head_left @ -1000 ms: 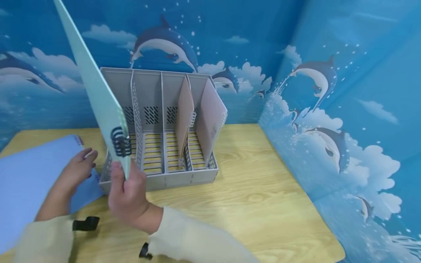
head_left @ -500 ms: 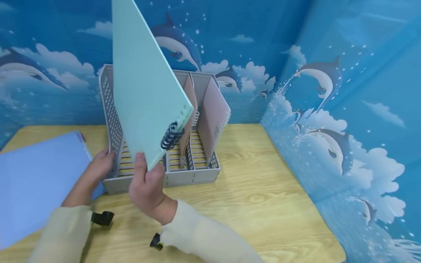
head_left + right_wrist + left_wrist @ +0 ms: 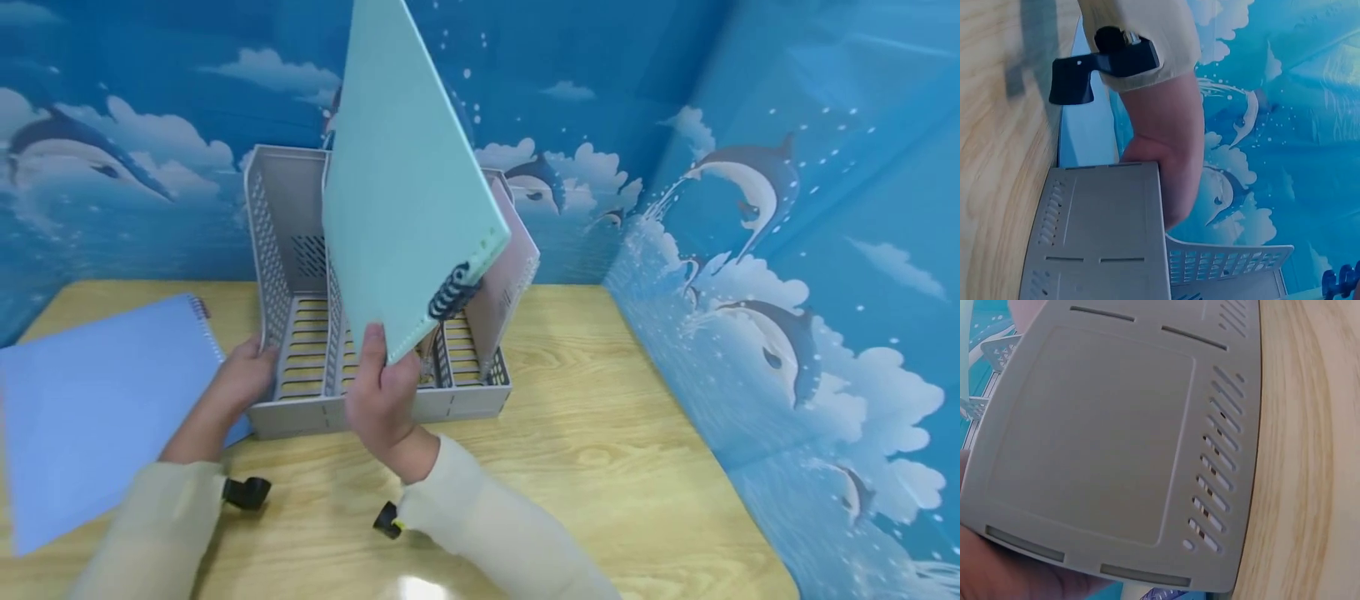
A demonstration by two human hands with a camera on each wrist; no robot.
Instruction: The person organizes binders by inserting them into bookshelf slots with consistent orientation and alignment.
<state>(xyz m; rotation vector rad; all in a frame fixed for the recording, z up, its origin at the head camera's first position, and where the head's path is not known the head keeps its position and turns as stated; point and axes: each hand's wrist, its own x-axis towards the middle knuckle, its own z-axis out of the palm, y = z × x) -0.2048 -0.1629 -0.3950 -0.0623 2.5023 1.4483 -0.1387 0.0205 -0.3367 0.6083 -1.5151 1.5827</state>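
My right hand (image 3: 384, 396) pinches a mint-green spiral notebook (image 3: 408, 192) by its lower corner, thumb on the near cover. The notebook is tilted above the middle of a grey slotted file rack (image 3: 472, 404), black coil towards the lower right. My left hand (image 3: 247, 371) grips the rack's left side wall; in the left wrist view its fingers (image 3: 1016, 572) curl round the rack's edge. A pinkish notebook (image 3: 512, 275) stands in the rightmost slot. Behind the green notebook, a brown one is mostly hidden.
A blue spiral notebook (image 3: 112, 400) lies flat on the wooden table (image 3: 600, 433), left of the rack and partly under my left forearm. A dolphin-patterned backdrop (image 3: 750, 250) rises behind and along the right of the table.
My right hand has carried the green notebook rightwards from the rack's left end to above its middle, turning its cover towards me. My left hand has taken hold of the rack's left side.
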